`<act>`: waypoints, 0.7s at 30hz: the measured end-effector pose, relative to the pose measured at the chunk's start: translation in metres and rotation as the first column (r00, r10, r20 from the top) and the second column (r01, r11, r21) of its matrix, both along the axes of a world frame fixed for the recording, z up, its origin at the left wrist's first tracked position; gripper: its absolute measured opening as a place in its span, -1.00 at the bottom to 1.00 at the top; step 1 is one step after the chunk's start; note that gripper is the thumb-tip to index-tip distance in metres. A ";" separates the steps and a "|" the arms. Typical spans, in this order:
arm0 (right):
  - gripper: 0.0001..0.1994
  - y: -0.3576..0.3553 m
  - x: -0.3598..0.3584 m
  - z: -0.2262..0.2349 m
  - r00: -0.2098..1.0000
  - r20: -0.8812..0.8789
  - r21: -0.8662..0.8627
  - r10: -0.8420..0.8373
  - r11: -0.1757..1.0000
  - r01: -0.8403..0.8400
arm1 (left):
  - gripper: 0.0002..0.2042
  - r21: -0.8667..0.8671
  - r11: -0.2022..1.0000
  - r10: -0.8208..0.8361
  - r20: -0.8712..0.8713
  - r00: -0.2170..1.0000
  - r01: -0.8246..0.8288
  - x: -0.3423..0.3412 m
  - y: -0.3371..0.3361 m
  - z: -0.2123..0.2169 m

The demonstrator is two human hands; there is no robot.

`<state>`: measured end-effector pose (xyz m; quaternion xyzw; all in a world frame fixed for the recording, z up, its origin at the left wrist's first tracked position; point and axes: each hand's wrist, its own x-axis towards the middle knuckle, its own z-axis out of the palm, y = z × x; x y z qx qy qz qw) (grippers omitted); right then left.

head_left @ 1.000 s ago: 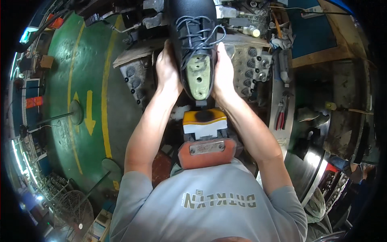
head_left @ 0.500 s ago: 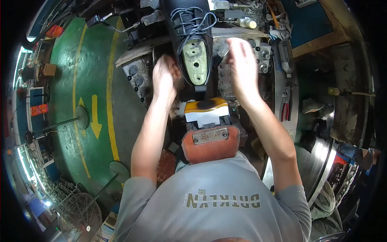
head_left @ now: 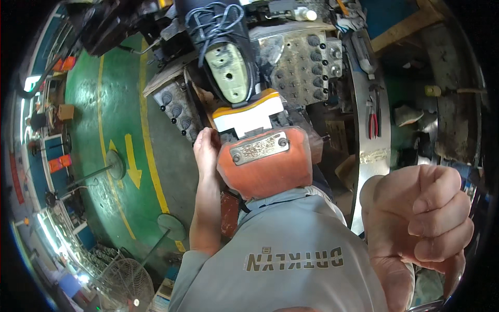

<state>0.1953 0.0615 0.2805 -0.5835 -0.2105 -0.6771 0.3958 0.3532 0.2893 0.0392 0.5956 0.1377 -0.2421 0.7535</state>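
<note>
The right hand (head_left: 418, 221) is closest to the camera, raised at the lower right with its fingers curled into a loose fist; nothing shows inside it, and it touches no object. To its left lies the grey shirt (head_left: 283, 252) over the person's chest. Beyond that, the left hand (head_left: 207, 151) reaches forward with its fingers partly bent and rests against the left side of the orange machine block (head_left: 265, 166), touching it at the edge; whether it grips anything there is hidden by the block. Just beyond this hand, a white and yellow pad (head_left: 248, 115) sits on top of the block. Further out from the left hand, up and slightly right, a dark lace-up shoe (head_left: 221, 49) stands mounted on the machine with its pale insole facing the camera and its grey laces tangled above, well apart from both hands. To the right of the shoe is a grey metal plate with round studs (head_left: 301, 62). Farther right, above the right hand, red-handled pliers (head_left: 372, 122) lie on a curved metal bench (head_left: 364, 156). Far off to the left of the left hand spreads the green floor with a yellow arrow (head_left: 130, 161).
</note>
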 end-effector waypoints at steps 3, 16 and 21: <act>-0.58 -0.004 -0.027 0.005 0.988 -0.103 0.102 -0.117 0.987 0.127 | -0.78 -0.109 0.992 -0.056 0.004 0.998 0.056 0.012 0.001 -0.018; -0.62 -0.026 -0.107 0.011 0.984 -0.061 0.082 -0.169 0.981 0.173 | -0.78 0.059 0.996 -0.089 0.379 0.921 0.071 0.046 -0.003 0.033; -0.62 -0.032 -0.138 -0.021 0.956 -0.278 0.069 -0.092 0.991 0.115 | -0.84 -0.138 0.989 0.103 0.362 0.926 -0.056 0.027 -0.028 0.108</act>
